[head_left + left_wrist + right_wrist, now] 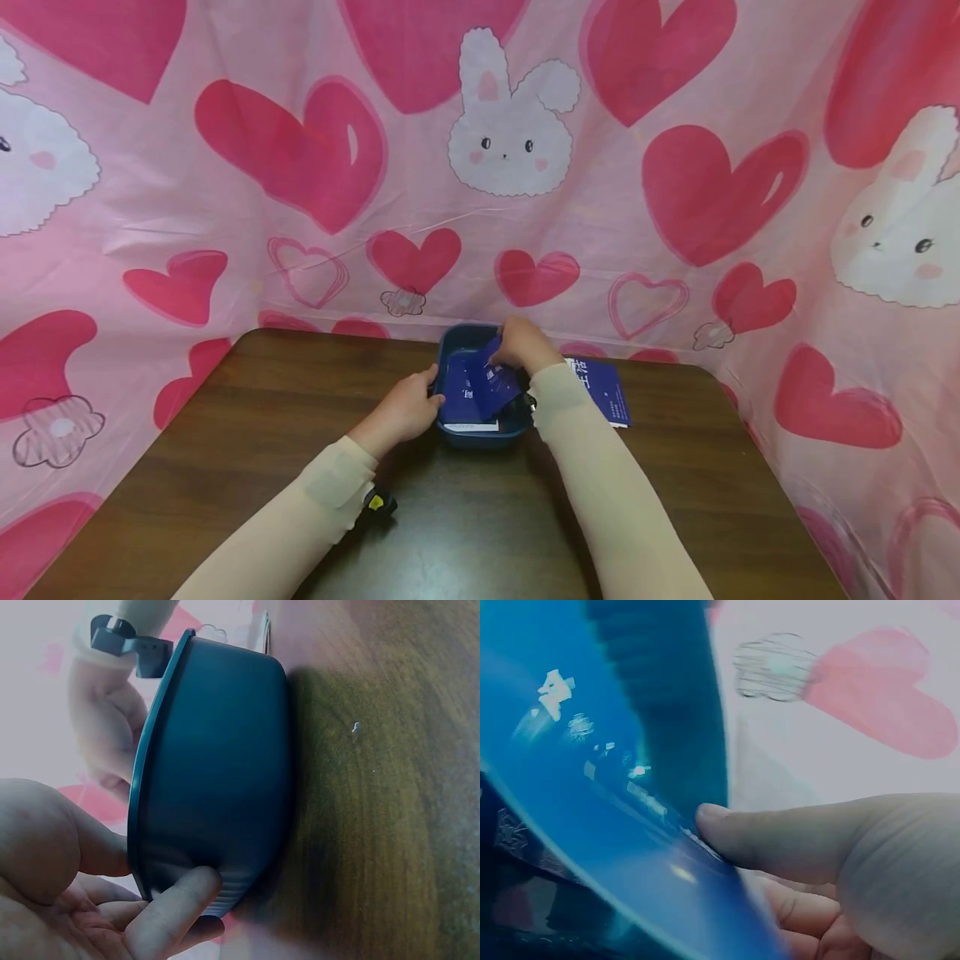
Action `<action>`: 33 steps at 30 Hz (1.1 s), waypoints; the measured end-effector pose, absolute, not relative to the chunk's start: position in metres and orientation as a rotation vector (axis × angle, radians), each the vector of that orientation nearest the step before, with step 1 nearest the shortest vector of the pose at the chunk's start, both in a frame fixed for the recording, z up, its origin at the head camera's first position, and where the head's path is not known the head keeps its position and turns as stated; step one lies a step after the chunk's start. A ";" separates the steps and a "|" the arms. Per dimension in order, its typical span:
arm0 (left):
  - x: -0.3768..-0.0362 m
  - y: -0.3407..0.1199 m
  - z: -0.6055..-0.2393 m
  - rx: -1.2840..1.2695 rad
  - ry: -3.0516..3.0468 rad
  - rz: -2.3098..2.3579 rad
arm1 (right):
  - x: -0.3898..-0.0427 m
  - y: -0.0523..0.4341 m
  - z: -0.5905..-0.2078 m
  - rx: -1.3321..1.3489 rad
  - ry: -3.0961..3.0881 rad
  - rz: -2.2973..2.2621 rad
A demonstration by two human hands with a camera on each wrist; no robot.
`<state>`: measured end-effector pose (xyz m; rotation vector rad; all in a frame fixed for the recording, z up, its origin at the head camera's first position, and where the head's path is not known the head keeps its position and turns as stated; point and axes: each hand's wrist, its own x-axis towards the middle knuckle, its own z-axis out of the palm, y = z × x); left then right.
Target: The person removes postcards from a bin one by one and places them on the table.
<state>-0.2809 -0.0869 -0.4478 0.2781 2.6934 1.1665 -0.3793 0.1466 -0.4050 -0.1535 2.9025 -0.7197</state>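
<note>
A dark blue plastic basin [480, 442] stands on the table. My left hand [405, 408] grips its left rim; in the left wrist view the thumb lies over the rim and the fingers [176, 907] under the outer wall. Above the basin, my right hand [522, 343] pinches the upper end of a glossy blue card [501, 390] with white print. In the right wrist view the thumb [735, 832] presses on the card's edge. Inside the basin lies another blue card [459, 392], partly covered by the held one, with a white edge [471, 427] below it.
Right of the basin, partly behind the right sleeve, blue printed sheets [607, 392] with white characters lie on the brown wooden table [300, 417]. A pink cloth [420, 200] with hearts and rabbits hangs behind the table. A small black device [380, 502] is on the left wrist.
</note>
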 end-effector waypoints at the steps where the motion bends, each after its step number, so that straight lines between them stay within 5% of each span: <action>1: -0.281 -0.087 -0.448 0.276 2.694 1.167 | -0.374 0.150 -0.398 -0.131 2.877 -0.758; 25: -0.278 -0.088 -0.446 0.288 2.682 1.174 | -0.340 0.309 -0.392 0.173 2.790 -1.346; 33: -0.279 -0.089 -0.450 0.287 2.697 1.159 | -0.332 0.356 -0.417 0.382 2.617 -1.391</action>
